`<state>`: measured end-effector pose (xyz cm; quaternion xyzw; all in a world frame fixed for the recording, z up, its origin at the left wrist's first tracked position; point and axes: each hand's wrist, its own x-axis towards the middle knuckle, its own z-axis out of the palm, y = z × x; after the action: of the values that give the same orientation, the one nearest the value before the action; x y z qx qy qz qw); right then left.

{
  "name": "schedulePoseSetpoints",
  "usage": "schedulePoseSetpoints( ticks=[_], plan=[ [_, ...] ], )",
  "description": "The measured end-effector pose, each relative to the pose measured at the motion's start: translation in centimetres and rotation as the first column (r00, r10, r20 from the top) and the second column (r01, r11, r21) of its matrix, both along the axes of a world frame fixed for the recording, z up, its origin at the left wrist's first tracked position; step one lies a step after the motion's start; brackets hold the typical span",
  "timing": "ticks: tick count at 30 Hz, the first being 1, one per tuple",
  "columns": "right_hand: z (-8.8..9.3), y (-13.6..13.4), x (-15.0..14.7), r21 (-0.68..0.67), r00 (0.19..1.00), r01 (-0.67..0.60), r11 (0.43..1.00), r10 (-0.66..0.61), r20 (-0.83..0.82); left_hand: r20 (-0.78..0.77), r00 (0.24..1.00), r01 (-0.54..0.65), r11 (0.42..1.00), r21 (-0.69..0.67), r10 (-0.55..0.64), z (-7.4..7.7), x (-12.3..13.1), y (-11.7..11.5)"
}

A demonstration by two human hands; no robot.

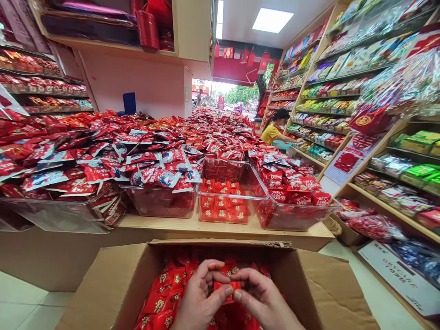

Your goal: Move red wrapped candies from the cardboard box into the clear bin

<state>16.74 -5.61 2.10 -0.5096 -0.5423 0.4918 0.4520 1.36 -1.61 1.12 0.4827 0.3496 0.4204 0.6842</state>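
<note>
We pinch one red packet [235, 284] crosswise between left hand [201, 293] and right hand [263, 295], equally near, short of the cardboard carton's [113, 275] far edge.

We see a matt cardboard box [110, 275] holding glossy, plastic-looking packets [161, 293]; behind the box, smooth, clear plastic bins [158, 204] stand on a matt wooden counter [172, 223].

We see our left grip [200, 295] and right grip [265, 295], bare, pinching one red packet [235, 285] over an open box [108, 275] of similar packets. Ahead, bench [154, 222] with clear bins [228, 196]; one holds gold-marked packets, neighbours heaped with red bags [82, 146]. Person in yellow [270, 133] by stocked shelves [323, 97], right side.
</note>
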Motion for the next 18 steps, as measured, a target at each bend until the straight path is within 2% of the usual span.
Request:
schedulePoseSetpoints(
  ticks=[2, 4, 5, 7, 8, 9, 10, 12, 15, 18],
  plan=[
    [3.0, 0.5, 0.8, 0.083, 0.975, -0.052, 0.995, 0.033, 0.221, 0.022, 1.0, -0.008, 0.999, 0.046, 0.007, 0.2, -0.2, 0.1],
    [7.2, 2.0, 2.0, 0.25, 0.91, -0.044, 0.967, -0.065, 0.409, -0.021, 0.999, -0.035, 0.997, 0.064, 0.036, 0.2, -0.2, 0.2],
    [9.5, 3.1, 2.7, 0.352, 0.869, -0.024, 0.936, -0.155, 0.47, -0.073, 0.996, -0.043, 0.997, 0.07, 0.048, 0.1, -0.2, 0.2],
    [13.7, 6.2, 4.0, 0.499, 0.752, 0.025, 0.866, -0.345, 0.561, -0.18, 0.983, -0.013, 0.996, 0.088, 0.028, -0.3, 0.0, 0.2],
    [15.3, 8.1, 4.5, 0.505, 0.663, 0.036, 0.862, -0.399, 0.634, -0.214, 0.977, 0.018, 0.995, 0.096, 0.003, -0.6, 0.1, 0.2],
    [16.4, 10.1, 4.8, 0.458, 0.571, 0.016, 0.889, -0.384, 0.726, -0.231, 0.973, 0.05, 0.993, 0.102, -0.025, -1.0, 0.2, 0.1],
    [17.1, 12.0, 4.9, 0.398, 0.514, -0.006, 0.918, -0.338, 0.788, -0.241, 0.969, 0.077, 0.992, 0.104, -0.05, -1.3, 0.3, 0.1],
    [17.1, 15.6, 4.8, 0.237, 0.439, -0.062, 0.97, -0.187, 0.879, -0.274, 0.959, 0.113, 0.987, 0.115, -0.078, -2.0, 0.4, 0.0],
    [15.1, 18.9, 4.3, 0.009, 0.384, -0.087, 0.996, 0.025, 0.923, -0.373, 0.923, 0.168, 0.974, 0.154, -0.1, -2.9, 0.2, -0.1],
    [13.0, 20.0, 3.9, -0.193, 0.357, -0.047, 0.98, 0.197, 0.913, -0.481, 0.87, 0.239, 0.943, 0.231, -0.103, -3.5, -0.2, 0.1]
  ],
)
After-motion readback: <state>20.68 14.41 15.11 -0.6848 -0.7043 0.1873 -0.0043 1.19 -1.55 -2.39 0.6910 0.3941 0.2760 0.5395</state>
